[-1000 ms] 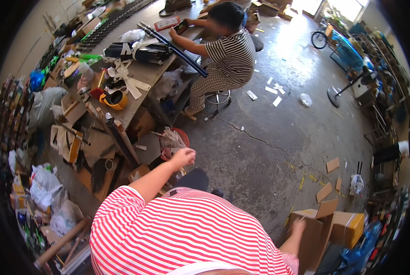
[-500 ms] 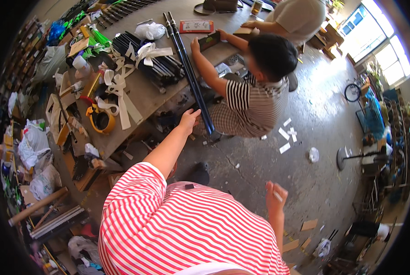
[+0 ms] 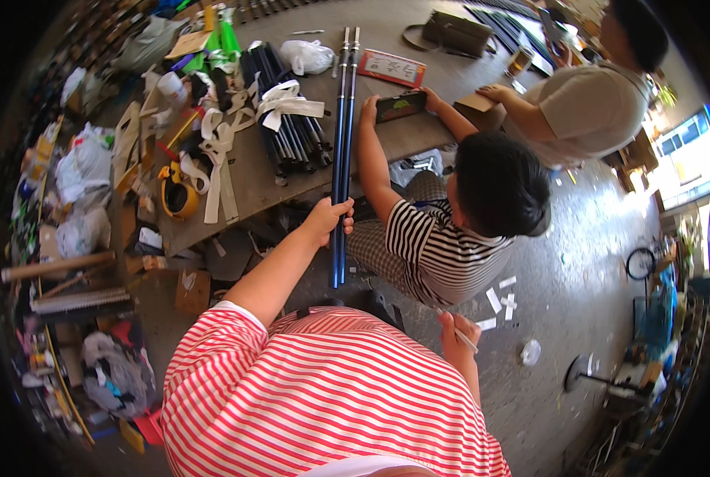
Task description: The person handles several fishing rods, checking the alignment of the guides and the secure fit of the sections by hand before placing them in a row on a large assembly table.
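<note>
Gripping two long dark-blue rods near their lower ends, the left hand wraps its fingers around the pair. The rods run side by side away from it, their silvery tips over the table, their short blue ends sticking out on the near side. Well apart, to the right and nearer the body, the right hand pinches a thin pale stick.

Ahead and left of the left hand lies a bundle of dark rods with white ties; farther left sits a yellow tape dispenser. Beyond the left hand and to its right, a seated person in a striped shirt holds a dark phone just short of a red-and-white box. White strips lie on the floor right of the right hand.
</note>
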`<state>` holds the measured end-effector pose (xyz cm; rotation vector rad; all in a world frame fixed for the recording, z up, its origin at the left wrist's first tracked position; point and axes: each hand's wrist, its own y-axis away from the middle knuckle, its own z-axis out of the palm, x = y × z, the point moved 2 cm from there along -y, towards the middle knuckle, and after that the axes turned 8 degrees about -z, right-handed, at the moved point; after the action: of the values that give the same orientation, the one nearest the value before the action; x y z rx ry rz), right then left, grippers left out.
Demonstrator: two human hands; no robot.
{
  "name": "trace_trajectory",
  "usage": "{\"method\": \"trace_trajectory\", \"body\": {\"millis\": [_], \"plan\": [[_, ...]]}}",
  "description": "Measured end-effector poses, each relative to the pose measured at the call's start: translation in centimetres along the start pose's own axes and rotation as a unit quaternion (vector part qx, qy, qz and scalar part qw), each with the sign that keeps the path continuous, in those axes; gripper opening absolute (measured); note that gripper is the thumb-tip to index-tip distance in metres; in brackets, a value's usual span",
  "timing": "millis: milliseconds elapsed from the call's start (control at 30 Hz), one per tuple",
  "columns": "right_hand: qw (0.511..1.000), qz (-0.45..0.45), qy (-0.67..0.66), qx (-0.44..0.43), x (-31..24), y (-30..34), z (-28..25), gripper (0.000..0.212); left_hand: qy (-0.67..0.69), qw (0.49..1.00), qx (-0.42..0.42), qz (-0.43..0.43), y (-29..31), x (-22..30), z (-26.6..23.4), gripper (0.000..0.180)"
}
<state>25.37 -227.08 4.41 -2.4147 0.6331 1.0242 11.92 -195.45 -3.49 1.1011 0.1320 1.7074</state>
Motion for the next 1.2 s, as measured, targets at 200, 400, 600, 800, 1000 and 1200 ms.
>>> {"method": "trace_trajectory", "body": {"millis": [200,400,600,800,1000,1200], "plan": [[0.968,-0.200,-0.082,-0.125,-2.7,-9.2,1.9,0.026,-0.033,0.998,0.047,-0.034,8.7,5.9,0.8,0.012],[0.929,-0.249,-0.203,-0.185,-7.0,-13.4,5.9,0.014,-0.075,0.991,0.066,-0.088,18.6,5.1,-1.8,0.012],[0.915,-0.291,-0.236,-0.151,-11.5,-17.7,11.6,0.018,-0.083,0.981,0.105,-0.142,26.3,4.9,-4.1,0.023],[0.891,-0.329,-0.287,-0.124,-16.7,-20.5,18.9,0.023,-0.114,0.973,0.098,-0.177,29.7,7.4,-7.4,0.019],[0.924,-0.219,-0.299,-0.091,-18.1,-22.4,22.6,0.018,-0.158,0.964,0.105,-0.185,30.1,9.2,-10.3,0.018],[0.912,-0.214,-0.340,-0.081,-16.5,-25.3,26.7,0.014,-0.210,0.957,0.094,-0.180,31.1,9.6,-10.9,0.014]]}}
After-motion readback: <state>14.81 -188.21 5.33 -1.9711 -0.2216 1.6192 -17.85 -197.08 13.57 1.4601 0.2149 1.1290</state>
